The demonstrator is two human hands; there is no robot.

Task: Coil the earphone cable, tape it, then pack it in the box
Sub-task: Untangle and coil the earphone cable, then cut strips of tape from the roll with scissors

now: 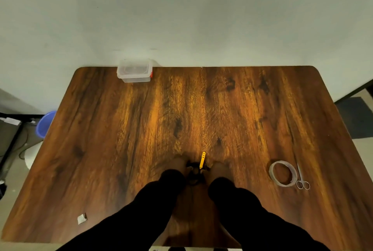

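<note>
Both hands meet near the table's front middle. My left hand and my right hand hold a dark bundle of earphone cable between them, with a yellow strap sticking up from it. Black sleeves cover both arms, and the fingers are hard to make out against the wood. A clear plastic box with a lid and a red clip stands at the far left edge of the table, well away from the hands. A roll of clear tape lies to the right of my right hand.
Small scissors lie just right of the tape roll. A scrap of white paper sits near the front left corner of the wooden table. A blue bucket stands on the floor left of the table. A wall rises behind.
</note>
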